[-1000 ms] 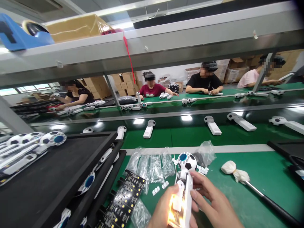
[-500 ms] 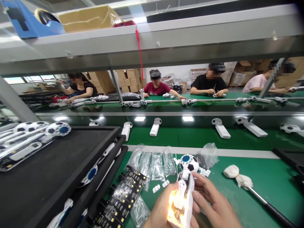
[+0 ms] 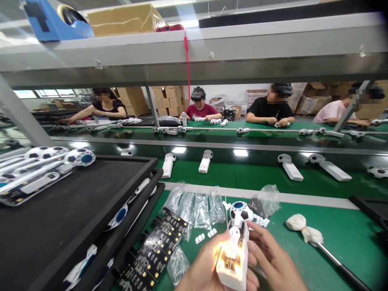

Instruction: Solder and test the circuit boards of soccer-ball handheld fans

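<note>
Soccer-ball fan grasped by left hand and right hand, fingers closed round handle; circuit boards lay just left of fan, open green bench right.

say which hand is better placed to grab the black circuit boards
Left, probably: the left hand sits beside the black circuit boards; the right hand is across the white soccer-ball unit both hold.

view: head-worn | faces: forward and down | range: close above left hand, right hand
</note>
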`<state>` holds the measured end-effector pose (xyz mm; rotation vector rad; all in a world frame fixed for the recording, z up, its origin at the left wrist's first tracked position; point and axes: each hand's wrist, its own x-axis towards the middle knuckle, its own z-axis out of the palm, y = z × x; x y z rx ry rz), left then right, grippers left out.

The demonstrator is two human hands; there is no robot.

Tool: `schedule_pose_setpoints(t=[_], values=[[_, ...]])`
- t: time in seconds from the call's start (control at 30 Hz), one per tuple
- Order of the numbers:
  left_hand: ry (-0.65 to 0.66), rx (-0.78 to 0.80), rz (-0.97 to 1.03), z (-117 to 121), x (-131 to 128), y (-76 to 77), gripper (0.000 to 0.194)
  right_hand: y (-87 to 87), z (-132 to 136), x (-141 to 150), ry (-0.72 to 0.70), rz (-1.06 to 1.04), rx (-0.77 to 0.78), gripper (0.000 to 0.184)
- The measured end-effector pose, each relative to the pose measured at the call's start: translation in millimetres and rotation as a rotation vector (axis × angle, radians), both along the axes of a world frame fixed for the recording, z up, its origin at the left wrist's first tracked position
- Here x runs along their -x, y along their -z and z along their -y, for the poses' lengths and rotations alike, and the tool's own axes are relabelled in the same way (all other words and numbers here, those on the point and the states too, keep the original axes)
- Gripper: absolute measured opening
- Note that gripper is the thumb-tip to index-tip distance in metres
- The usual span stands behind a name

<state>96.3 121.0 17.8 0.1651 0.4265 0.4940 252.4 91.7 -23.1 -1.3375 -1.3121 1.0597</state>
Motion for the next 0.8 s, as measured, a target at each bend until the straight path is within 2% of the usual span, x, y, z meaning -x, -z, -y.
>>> schedule_pose_setpoints(t=[0.17, 0.33, 0.5, 0.57, 0.67, 0.8], values=[[-0.030, 0.034, 0.018, -1, -1, 0.7, 0.037, -0.9, 0, -2, -0.032, -0.020, -0.012, 0.042], [-0.035, 0.024, -0.037, -2, 0, 8.6, 0.049, -0.1, -2, -7, -0.102, 0.029, -0.016, 0.040], [-0.076, 0.006, -0.115, 0, -2, 11.5, 0.058, 0.0, 6, -6, -0.056, 0.199, -0.100, 0.043], [-0.082, 0.035, -0.130, 1, -3, 10.7, 0.058, -1.8, 11, -3, 0.017, 0.298, -0.133, 0.043], [-0.021, 0.076, -0.190, 2, -4, 9.8, 0.060, -4.4, 15, 0, 0.143, 0.361, -0.179, 0.041], [-0.019, 0.095, -0.228, 3, -3, 5.4, 0.062, -2.5, 14, -3, 0.080, 0.455, -0.233, 0.042]])
